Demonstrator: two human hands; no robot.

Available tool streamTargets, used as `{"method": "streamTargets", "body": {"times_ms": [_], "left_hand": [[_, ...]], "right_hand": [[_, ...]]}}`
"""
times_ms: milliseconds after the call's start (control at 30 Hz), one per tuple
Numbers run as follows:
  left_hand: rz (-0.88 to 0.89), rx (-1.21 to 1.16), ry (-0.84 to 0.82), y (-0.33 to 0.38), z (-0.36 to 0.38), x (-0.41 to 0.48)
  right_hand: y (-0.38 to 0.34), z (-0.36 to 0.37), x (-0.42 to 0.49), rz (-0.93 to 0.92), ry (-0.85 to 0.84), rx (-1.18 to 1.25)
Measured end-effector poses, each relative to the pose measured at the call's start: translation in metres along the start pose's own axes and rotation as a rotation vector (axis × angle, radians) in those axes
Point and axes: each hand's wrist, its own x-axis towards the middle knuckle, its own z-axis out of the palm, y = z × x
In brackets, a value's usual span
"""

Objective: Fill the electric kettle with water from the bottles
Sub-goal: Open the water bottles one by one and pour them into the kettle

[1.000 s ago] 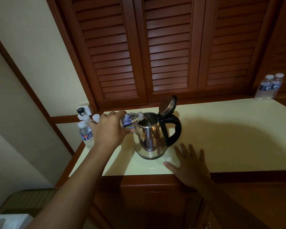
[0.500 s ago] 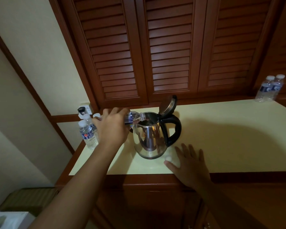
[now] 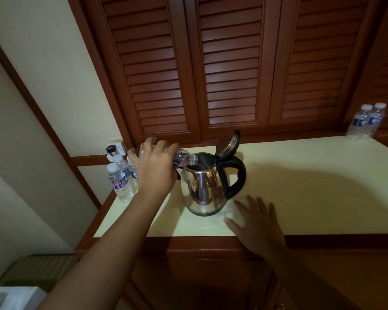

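Left grip (image 3: 155, 173): we hold the bottle (image 3: 185, 159) tipped over the kettle (image 3: 202, 186).
Right grip (image 3: 258, 222): spread flat on our desk (image 3: 311, 198).

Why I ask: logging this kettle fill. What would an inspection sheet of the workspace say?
Surface: cream countertop, partly shadowed.
Job's things: electric kettle upright, lid open; tilted bottle, uncapped neck at the kettle's mouth; left cluster of bottles, capped; right pair of bottles, capped.
Clutter: small white cap, probably the bottle's, beside the kettle base.
Hands: left hand grips the tilted bottle; right hand flat on the countertop, fingers spread.
Cables: black plug in the wall socket; cord not traceable.
Surroundings: louvred wooden doors behind; cream wall left.
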Motion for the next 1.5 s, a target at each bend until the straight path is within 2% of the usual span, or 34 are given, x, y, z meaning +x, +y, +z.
{"method": "streamTargets", "body": {"times_ms": [433, 700, 867, 1000, 1100, 1167, 1333, 1500], "left_hand": [[0.187, 0.097, 0.037, 0.008, 0.001, 0.010], [0.389, 0.199, 0.092, 0.009, 0.000, 0.017], [0.344, 0.192, 0.113, -0.004, -0.001, 0.015], [0.176, -0.015, 0.050, -0.017, -0.002, -0.010], [0.029, -0.372, 0.009, -0.016, -0.003, -0.044], [0.023, -0.606, -0.062, -0.013, 0.000, -0.071], [0.084, -0.860, -0.150, -0.006, 0.010, -0.117], [0.074, -0.941, -0.156, -0.008, 0.007, -0.122]], "right_hand": [[0.006, 0.001, 0.000, -0.082, -0.008, 0.079], [0.006, 0.001, -0.002, -0.135, 0.160, 0.120], [0.014, 0.019, 0.003, -0.146, 0.107, 0.019], [0.009, 0.009, -0.002, -0.097, 0.236, 0.157], [-0.008, -0.019, -0.012, -0.131, 0.378, 0.464], [-0.024, -0.042, -0.019, -0.191, 0.436, 0.575], [-0.047, -0.089, -0.022, -0.310, 0.402, 0.644], [-0.048, -0.112, -0.027, -0.404, 0.300, 0.645]]}}
